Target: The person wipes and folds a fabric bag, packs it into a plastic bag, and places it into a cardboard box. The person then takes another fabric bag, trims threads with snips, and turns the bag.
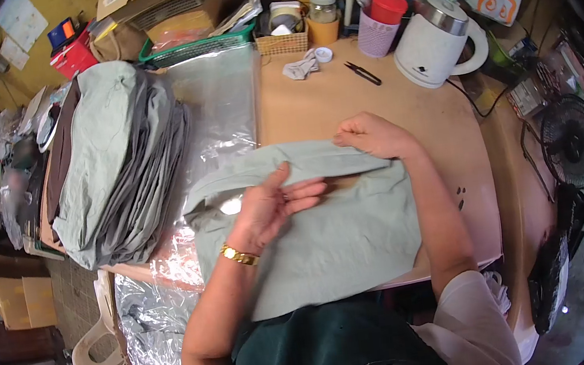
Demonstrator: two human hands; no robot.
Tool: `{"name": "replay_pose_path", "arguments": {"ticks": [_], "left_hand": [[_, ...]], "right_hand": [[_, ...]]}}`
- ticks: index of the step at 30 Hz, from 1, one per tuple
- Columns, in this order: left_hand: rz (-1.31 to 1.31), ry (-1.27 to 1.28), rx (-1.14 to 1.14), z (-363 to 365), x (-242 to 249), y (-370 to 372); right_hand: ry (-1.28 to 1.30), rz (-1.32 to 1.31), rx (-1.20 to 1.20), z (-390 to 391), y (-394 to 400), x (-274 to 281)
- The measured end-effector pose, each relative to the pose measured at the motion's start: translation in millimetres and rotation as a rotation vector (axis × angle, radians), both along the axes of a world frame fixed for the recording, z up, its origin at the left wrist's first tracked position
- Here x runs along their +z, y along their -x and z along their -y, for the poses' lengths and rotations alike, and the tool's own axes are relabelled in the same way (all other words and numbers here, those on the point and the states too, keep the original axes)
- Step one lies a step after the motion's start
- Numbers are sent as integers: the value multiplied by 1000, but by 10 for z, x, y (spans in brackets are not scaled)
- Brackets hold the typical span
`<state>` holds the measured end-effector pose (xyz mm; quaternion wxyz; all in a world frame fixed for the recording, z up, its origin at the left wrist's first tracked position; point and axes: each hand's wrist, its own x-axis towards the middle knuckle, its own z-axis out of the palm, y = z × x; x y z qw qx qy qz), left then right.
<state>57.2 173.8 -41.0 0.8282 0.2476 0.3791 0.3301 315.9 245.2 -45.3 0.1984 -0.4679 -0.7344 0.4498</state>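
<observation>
A pale green garment (327, 229) lies spread on the desk (311, 100) in front of the person, its top edge folded over; the left hand (269, 207) rests flat on the fold with its fingers (304, 190) loosely apart and the thumb raised, while the right hand (374, 136) has its fingers curled together, pinching the folded edge at the far side. To the left a stack of folded garments (118, 160) sits beside clear plastic bags (220, 104), and small black snips (363, 73) lie near a white kettle (435, 41) at the back.
</observation>
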Motion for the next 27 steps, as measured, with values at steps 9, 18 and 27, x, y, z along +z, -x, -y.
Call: {"name": "replay_pose_path", "arguments": {"ticks": [9, 18, 27], "left_hand": [[-127, -58, -222, 64, -157, -947], [201, 25, -128, 41, -202, -1025], [-117, -116, -238, -5, 85, -1114]], "right_hand": [[89, -204, -130, 212, -67, -116], [237, -222, -283, 257, -275, -195], [296, -408, -328, 278, -220, -105]]}}
